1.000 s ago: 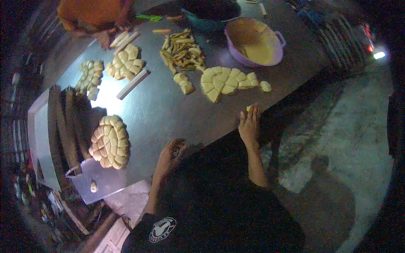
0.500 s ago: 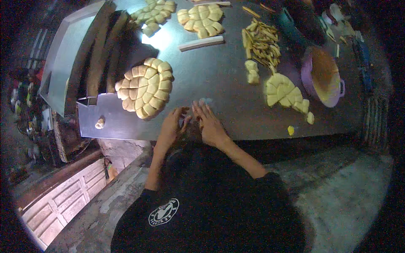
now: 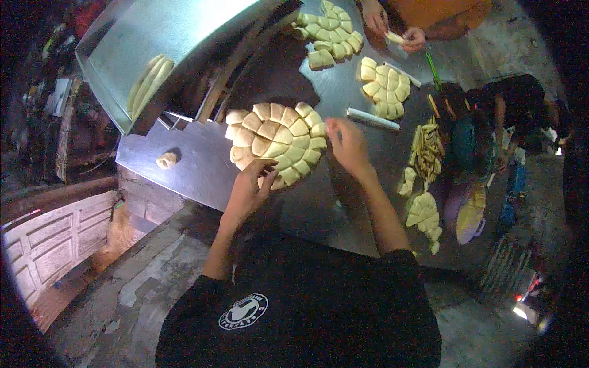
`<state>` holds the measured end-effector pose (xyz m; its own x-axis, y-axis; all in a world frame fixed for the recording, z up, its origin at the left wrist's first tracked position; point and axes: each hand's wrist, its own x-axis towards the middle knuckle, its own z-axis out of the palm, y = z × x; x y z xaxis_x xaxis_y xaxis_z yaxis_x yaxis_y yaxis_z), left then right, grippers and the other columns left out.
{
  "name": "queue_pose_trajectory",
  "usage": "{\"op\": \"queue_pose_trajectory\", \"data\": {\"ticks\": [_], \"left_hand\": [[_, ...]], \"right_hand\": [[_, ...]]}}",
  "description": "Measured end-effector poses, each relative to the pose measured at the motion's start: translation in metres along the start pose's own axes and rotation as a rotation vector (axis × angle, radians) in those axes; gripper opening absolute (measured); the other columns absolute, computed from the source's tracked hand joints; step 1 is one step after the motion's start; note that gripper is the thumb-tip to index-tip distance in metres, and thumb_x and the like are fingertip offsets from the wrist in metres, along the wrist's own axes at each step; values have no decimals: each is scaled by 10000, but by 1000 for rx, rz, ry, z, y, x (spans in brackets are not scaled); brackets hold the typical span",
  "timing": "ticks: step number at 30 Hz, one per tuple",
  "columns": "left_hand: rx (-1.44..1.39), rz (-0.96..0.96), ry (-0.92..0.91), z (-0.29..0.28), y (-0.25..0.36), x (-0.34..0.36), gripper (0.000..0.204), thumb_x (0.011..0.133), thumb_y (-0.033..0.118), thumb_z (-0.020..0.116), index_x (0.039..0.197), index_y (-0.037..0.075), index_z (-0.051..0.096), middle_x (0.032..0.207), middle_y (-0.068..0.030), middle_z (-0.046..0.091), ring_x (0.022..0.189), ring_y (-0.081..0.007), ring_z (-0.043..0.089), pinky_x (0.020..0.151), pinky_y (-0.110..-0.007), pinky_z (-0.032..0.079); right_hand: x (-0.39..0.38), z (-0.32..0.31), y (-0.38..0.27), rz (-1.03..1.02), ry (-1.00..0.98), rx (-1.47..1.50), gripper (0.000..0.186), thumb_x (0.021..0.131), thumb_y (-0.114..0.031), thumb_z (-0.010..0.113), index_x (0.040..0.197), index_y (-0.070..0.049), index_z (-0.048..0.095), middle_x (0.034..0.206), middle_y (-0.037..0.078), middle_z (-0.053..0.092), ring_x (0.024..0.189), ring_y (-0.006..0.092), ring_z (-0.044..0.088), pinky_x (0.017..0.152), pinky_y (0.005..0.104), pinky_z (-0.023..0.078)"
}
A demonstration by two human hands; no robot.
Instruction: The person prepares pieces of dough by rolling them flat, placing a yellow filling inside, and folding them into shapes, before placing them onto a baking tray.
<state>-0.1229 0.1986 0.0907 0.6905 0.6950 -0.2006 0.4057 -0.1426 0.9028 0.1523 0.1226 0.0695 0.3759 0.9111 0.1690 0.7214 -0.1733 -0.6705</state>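
A rounded cluster of cut dough pieces (image 3: 277, 138) lies on the metal table, packed closely side by side. My left hand (image 3: 248, 187) is at its near edge, thumb and fingers apart, with the fingertips touching the dough. My right hand (image 3: 348, 147) reaches the cluster's right edge with bent fingers. Its fingertips are blurred against the outermost piece, so whether they grip it is unclear. One small separate dough piece (image 3: 166, 161) sits to the left on the table.
Large metal trays (image 3: 165, 37) stand at the left, one holding dough strips (image 3: 149, 86). More dough clusters (image 3: 386, 89) lie farther off. At the right are a heap of yellowish strips (image 3: 427, 150) and a purple basin (image 3: 469, 214). Another person's hands (image 3: 396, 34) hold a small piece.
My hands were close together at the table's near edge; now they are apart at the dough cluster, the right one farther forward. The view has turned left, and another person's hands now show.
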Motion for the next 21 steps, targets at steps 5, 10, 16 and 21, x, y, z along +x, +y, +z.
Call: {"op": "queue_pose_trajectory", "data": {"ticks": [5,10,16,21], "left_hand": [[149,316,66,20,1,28,286,862,88,643,1146,52,635,1131,-169,623,922,-358,648,787,-420,530],[356,258,42,71,5,76,417,831,105,628,1234,48,540,1106,-184,623,939,-370,641,739,-433,534],[-305,223,203,76,25,80,354,922,207,572,1222,20,580,1054,-174,659,986,-270,634,812,-378,499],[-421,454,149,91,146,-5,233,985,147,569,1164,10,628,1108,-74,612,996,-176,599,889,-309,484]], "right_hand": [[80,45,6,176,-264,-426,314,883,-318,673,993,-27,630,892,167,662,848,361,626,772,458,500],[78,47,-37,79,-41,81,311,826,-230,742,964,-35,543,831,114,614,809,261,601,736,414,488],[8,-40,-115,3,135,782,234,896,-77,691,1069,-23,542,977,44,619,887,124,585,819,280,499],[-94,-126,-95,143,35,834,325,903,-83,693,1201,2,597,1114,59,637,1040,138,602,907,290,504]]}}
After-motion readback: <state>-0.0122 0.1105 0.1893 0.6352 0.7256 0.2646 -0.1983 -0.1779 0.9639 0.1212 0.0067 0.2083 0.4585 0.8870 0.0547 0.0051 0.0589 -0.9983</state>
